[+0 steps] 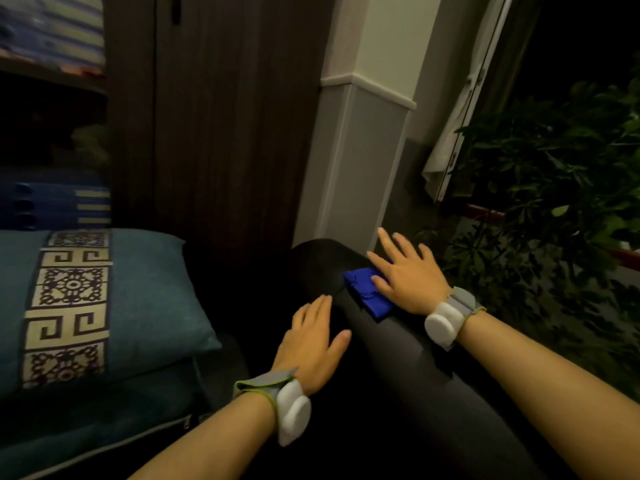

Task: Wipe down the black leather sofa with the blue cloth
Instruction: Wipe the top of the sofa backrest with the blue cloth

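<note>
The black leather sofa's rounded armrest point(408, 368) runs from the lower right up to the middle of the view. A folded blue cloth point(367, 292) lies on top of it near its far end. My right hand point(408, 275) presses flat on the cloth's right part with straight, spread fingers. My left hand point(315, 344) rests flat on the armrest's inner left side, fingers straight, thumb out, apart from the cloth. Both wrists carry grey bands with white pods.
A teal cushion point(138, 299) with a patterned beige band lies on the seat at left, over another cushion. A dark wooden cabinet point(214, 116) and a grey-white wall corner point(353, 161) stand behind the armrest. A leafy potted plant point(554, 174) fills the right.
</note>
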A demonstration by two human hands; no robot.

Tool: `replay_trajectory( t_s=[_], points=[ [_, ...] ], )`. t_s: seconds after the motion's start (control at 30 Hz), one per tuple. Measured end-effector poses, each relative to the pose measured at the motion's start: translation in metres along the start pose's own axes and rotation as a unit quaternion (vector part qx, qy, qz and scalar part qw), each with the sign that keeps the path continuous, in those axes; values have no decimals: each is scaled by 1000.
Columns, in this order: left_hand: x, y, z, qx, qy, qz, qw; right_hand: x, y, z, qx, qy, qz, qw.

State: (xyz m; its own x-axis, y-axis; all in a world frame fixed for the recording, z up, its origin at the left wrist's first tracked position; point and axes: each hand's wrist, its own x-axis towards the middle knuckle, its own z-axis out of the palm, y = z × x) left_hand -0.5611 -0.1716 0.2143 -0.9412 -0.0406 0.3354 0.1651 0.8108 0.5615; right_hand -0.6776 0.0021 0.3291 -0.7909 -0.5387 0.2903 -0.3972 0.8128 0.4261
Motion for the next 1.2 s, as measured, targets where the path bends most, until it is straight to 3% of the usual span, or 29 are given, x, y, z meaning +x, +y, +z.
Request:
replay_trajectory(
  t_s=[0.03, 0.17, 0.3, 0.4, 0.57, 0.67, 0.73, 0.8, 0.87, 0.93, 1.0, 1.07, 1.13, 1.2],
  points=[
    [11, 7, 9, -12, -4, -12, 1000, 3, -1, -1, 19, 1, -26, 999],
    [29, 5, 48, 6, -3, -31, 1000, 14, -8, 13, 106, -136, -47, 984],
    [26, -10, 55, 11, -8, -18, 1000, 21, 21, 20, 235, -153, 58, 958],
    [26, -13, 47, 4, -27, -31, 999, 21, 24, 19, 247, -159, 114, 949],
    [24, -12, 35, 37, -56, -39, 997, 11, -19, 14, 98, -100, -37, 989],
    [23, -9, 31, 71, -40, -48, 996, 15, -21, 12, 108, -81, -86, 987],
    [20, -4, 31, 77, -35, -50, 995, 19, 0, 12, 213, -104, -34, 971],
    [17, 0, 30, 78, -39, -51, 995, 20, 25, 17, 284, -134, 74, 946],
    [18, 1, 28, 80, -37, -50, 995, 19, 38, 18, 277, -160, 157, 934],
    [17, -1, 29, 79, -40, -50, 995, 18, 30, 19, 235, -157, 170, 944],
    [17, -4, 33, 78, -35, -47, 995, 18, 12, 15, 171, -125, 141, 967],
    [18, -5, 37, 87, -19, -47, 995, 14, -13, 12, 87, -74, 47, 992],
    [19, -4, 40, 107, -12, -61, 992, 9, -36, 14, 32, -35, -75, 996],
    [18, -2, 40, 116, -20, -73, 990, 8, -41, 15, 30, -41, -140, 989]
  ],
)
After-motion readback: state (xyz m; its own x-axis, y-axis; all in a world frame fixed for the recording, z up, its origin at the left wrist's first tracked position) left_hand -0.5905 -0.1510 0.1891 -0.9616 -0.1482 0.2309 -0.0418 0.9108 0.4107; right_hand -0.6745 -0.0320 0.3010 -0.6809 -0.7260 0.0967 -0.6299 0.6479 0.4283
